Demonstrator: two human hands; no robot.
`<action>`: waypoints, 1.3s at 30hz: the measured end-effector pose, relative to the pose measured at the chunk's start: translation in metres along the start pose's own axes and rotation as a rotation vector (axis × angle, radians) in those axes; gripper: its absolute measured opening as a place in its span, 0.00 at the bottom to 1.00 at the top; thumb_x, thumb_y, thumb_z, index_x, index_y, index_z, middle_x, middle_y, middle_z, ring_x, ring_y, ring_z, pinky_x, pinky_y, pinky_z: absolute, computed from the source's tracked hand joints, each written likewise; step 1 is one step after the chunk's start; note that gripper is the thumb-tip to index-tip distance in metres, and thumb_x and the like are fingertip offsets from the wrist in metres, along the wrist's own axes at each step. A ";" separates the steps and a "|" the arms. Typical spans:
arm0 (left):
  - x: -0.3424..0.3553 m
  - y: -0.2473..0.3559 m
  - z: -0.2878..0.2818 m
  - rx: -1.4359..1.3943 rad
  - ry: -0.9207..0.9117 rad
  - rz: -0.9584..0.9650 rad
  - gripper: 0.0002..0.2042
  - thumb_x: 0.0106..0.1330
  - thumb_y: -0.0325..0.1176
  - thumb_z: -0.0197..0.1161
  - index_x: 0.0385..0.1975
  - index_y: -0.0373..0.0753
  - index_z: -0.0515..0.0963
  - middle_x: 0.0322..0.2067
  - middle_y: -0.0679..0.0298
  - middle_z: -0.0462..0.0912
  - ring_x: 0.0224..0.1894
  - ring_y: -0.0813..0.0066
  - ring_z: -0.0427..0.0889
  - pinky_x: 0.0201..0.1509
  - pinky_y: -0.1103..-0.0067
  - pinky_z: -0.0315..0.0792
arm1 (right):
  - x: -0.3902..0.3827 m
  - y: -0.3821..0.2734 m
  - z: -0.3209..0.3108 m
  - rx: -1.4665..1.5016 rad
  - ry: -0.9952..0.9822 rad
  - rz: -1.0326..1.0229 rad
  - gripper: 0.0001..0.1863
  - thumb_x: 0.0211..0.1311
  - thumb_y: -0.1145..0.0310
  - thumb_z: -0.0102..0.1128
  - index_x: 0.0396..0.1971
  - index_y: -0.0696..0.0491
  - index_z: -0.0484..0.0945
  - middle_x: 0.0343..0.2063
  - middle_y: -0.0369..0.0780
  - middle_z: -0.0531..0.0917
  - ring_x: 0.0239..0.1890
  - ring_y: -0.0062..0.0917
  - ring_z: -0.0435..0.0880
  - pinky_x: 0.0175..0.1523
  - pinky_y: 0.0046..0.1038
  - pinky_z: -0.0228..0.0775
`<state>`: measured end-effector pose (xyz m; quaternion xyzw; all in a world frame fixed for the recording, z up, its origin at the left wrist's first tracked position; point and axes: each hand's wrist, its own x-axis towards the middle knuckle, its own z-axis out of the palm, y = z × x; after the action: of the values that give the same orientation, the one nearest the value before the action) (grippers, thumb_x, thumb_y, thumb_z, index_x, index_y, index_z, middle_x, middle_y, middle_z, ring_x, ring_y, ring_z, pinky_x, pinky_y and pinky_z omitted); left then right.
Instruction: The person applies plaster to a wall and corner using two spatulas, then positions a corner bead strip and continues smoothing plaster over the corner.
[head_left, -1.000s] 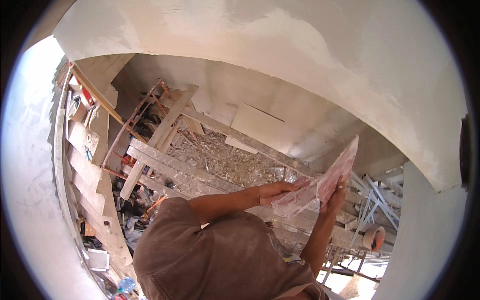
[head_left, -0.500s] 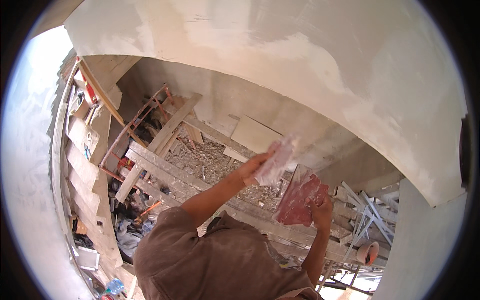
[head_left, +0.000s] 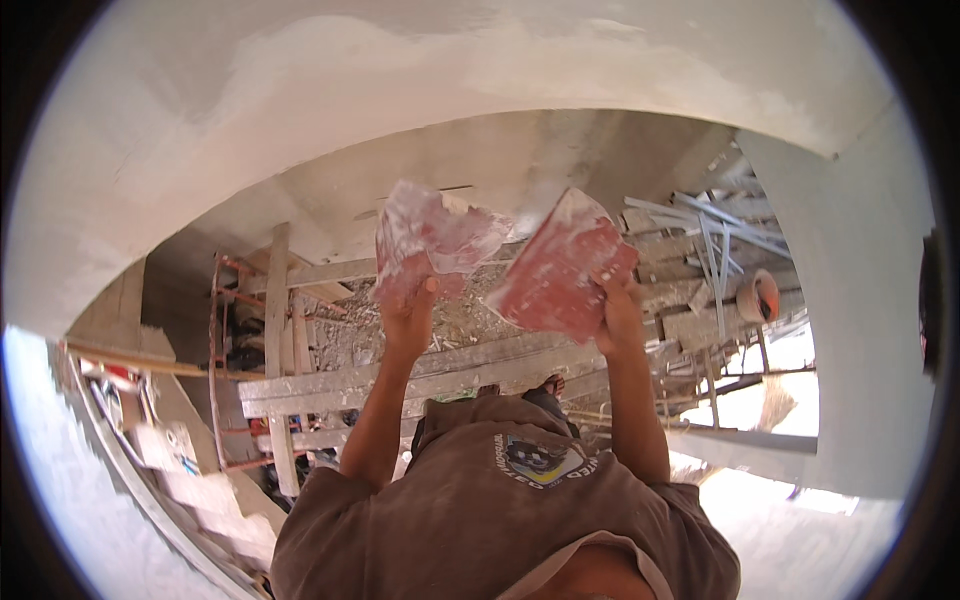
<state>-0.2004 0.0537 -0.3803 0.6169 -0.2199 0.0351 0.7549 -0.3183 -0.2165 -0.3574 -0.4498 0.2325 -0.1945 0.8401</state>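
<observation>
My left hand (head_left: 410,315) grips a crumpled red sheet dusted with white (head_left: 430,230), which looks like sandpaper, with my thumb over its lower part. At right, my right hand (head_left: 615,315) pinches a flatter red sheet with white smears and a ragged edge (head_left: 555,275) by its right side. The two sheets are apart, held up at about the same height above the scaffold planks (head_left: 340,390). Feet show below them, just past the hem of my brown T-shirt.
A rusty metal frame (head_left: 216,320) and upright board (head_left: 278,250) stand left. Pale metal strips (head_left: 715,230) and a bucket (head_left: 757,300) lie right on boards. A curved plastered surface (head_left: 480,60) arches ahead, walls flank me, and debris (head_left: 350,320) shows below the planks.
My view has turned. The sheets, together a second ago, are now separated, one in each hand. My left hand has moved left, and both forearms now point up the picture.
</observation>
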 end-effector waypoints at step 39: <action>0.149 0.192 -0.153 1.016 0.550 1.053 0.25 0.68 0.38 0.60 0.59 0.27 0.68 0.58 0.47 0.71 0.60 0.53 0.72 0.65 0.64 0.65 | -0.005 -0.047 -0.028 0.556 -0.097 -0.018 0.26 0.63 0.71 0.54 0.62 0.56 0.64 0.56 0.45 0.75 0.58 0.39 0.75 0.64 0.45 0.67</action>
<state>-0.0837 0.2117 -0.1702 0.6705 -0.2454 0.6367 0.2913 -0.3436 -0.2570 -0.3303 -0.2131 0.1257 -0.2362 0.9397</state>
